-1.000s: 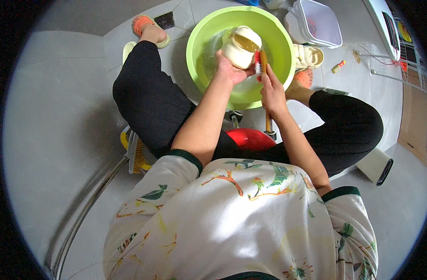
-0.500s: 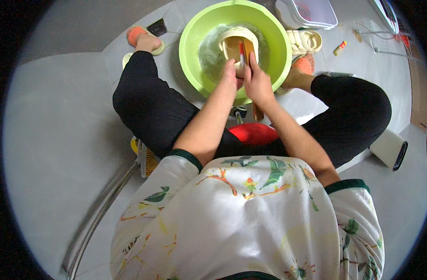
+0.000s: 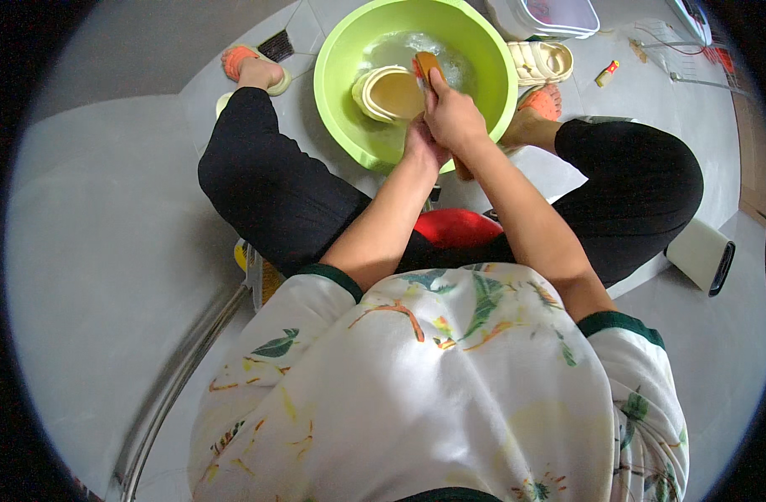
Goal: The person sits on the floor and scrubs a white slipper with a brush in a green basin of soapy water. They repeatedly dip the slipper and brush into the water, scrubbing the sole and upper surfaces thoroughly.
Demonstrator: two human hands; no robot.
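A cream clog (image 3: 373,94) is tilted over the soapy water in a light green basin (image 3: 336,125), its opening toward me. My left hand (image 3: 425,144) is closed at its near end, partly hidden behind my right. My right hand (image 3: 456,115) is wrapped around a brush with a brown wooden back (image 3: 430,65). The brush head sits at the clog's right edge, bristles turned left. Its handle end sticks out below my right hand, over the basin's near rim.
Another cream clog (image 3: 540,64) lies right of the basin beside a clear plastic tub (image 3: 564,18). A small yellow-and-red item (image 3: 607,73) lies farther right. A dark square grate (image 3: 277,46) is by my left foot. A metal hose (image 3: 179,366) runs along the floor at left.
The clog has swung left and its opening has turned. The brush has moved from inside the opening to the clog's right edge. Both hands remain close together.
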